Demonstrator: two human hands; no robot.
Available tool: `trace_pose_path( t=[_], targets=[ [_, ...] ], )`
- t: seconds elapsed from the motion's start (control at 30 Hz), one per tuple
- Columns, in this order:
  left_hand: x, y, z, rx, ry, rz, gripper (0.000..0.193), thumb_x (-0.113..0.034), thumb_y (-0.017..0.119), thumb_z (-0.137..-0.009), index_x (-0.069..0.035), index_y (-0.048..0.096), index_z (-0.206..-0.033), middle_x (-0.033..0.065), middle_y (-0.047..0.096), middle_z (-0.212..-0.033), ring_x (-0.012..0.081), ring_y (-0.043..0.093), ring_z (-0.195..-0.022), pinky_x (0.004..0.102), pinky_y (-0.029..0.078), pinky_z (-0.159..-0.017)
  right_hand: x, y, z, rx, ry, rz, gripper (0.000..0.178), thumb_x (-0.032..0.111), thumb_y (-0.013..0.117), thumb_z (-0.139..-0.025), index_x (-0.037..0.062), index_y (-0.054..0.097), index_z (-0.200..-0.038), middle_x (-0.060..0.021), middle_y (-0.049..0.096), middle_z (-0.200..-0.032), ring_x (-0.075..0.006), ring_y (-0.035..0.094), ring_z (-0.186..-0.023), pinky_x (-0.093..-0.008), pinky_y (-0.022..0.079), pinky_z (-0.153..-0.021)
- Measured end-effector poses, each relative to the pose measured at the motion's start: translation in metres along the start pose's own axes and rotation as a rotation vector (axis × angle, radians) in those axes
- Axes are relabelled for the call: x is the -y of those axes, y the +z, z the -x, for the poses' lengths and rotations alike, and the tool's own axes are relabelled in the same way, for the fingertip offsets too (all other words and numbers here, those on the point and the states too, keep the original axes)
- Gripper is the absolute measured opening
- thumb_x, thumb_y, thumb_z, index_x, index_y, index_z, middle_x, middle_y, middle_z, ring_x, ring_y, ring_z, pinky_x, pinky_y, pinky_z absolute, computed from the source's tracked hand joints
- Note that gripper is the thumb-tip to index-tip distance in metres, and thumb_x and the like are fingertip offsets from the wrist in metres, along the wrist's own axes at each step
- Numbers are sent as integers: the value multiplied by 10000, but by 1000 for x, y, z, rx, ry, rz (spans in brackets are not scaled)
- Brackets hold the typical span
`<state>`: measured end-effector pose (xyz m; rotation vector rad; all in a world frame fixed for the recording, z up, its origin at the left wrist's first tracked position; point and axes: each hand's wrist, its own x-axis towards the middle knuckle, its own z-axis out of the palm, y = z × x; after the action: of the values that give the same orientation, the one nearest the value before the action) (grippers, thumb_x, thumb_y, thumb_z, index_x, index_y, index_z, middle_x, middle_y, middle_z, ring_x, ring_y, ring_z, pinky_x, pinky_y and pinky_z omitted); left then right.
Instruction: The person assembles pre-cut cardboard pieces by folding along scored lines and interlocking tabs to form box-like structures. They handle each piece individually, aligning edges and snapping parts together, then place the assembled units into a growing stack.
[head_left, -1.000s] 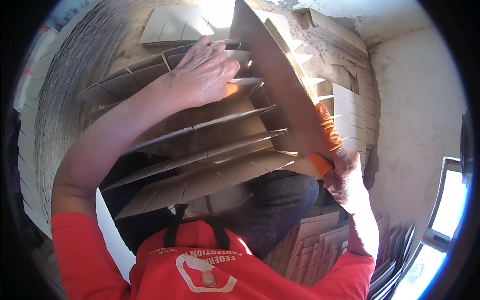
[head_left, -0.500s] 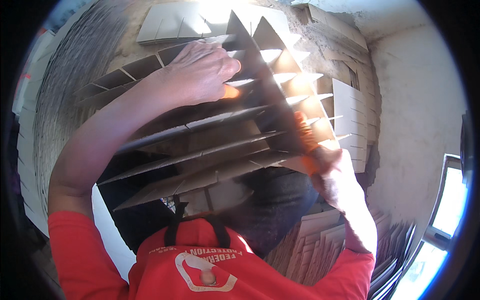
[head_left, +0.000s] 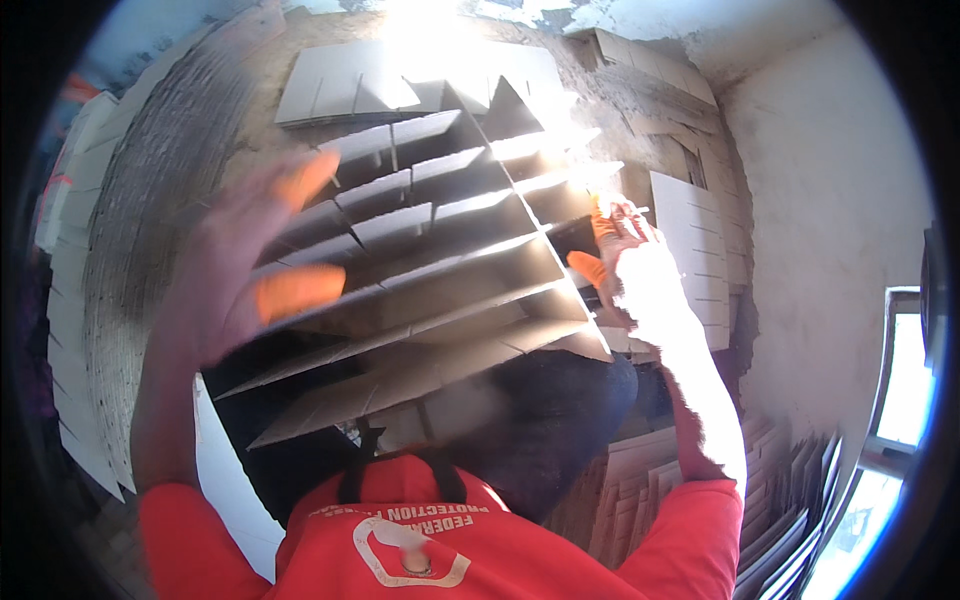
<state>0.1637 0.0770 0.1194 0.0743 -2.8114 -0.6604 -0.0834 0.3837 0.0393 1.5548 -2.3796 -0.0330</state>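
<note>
A cardboard divider grid (head_left: 440, 250) rests over my lap, its several slotted strips crossed by upright sheets. My left hand (head_left: 235, 255), blurred by motion, is open beside the left ends of the strips. Orange covers show on its thumb and a finger, which are spread apart. At the grid's right side, my right hand (head_left: 630, 255) has its orange-covered thumb and fingertips apart, near the strip ends. A long cross sheet (head_left: 525, 205) stands in the strips just left of it. Bright sunlight washes out part of this hand.
Slotted cardboard sheets (head_left: 330, 85) lie stacked beyond the grid. A tall stack of cardboard (head_left: 150, 210) stands at the left. More slotted sheets (head_left: 690, 235) lean at the right, near the wall (head_left: 830, 200). Upright cardboard pieces (head_left: 640, 490) stand at the lower right.
My left hand has left the cross sheet and moved left, its fingers spreading. My right hand has shifted up along the grid's right side. The near cross sheet sits lower among the strips.
</note>
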Motion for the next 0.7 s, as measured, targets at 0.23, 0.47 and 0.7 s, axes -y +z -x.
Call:
trace_pose_path(
  t=[0.23, 0.47, 0.7],
  targets=[
    [-10, -3, 124, -169, -192, 49, 583, -312, 788, -799, 28, 621, -1241, 190, 665, -1161, 328, 640, -1090, 393, 494, -940, 2, -24, -37, -106, 272, -474, 346, 100, 710, -854, 17, 660, -1186, -158, 678, -1099, -293, 659, -975, -341, 538, -872],
    [17, -19, 36, -236, -147, 3, 411, -167, 729, -860, -22, 636, -1232, 165, 680, -1131, 294, 662, -1023, 362, 504, -894, 61, -39, -97, 306, 185, -243, 825, 148, 692, -855, -93, 217, -1485, -279, 403, -1446, -385, 337, -1405, -434, 294, -1182],
    [56, 9, -94, -244, 89, 51, 326, -203, 718, -861, -25, 678, -1132, 193, 683, -963, 305, 651, -869, 355, 496, -783, 70, -3, -84, 69, 12, -598, 720, 287, 668, -925, -76, 330, -1446, -329, 441, -1398, -453, 518, -1233, -456, 479, -996]
  ],
)
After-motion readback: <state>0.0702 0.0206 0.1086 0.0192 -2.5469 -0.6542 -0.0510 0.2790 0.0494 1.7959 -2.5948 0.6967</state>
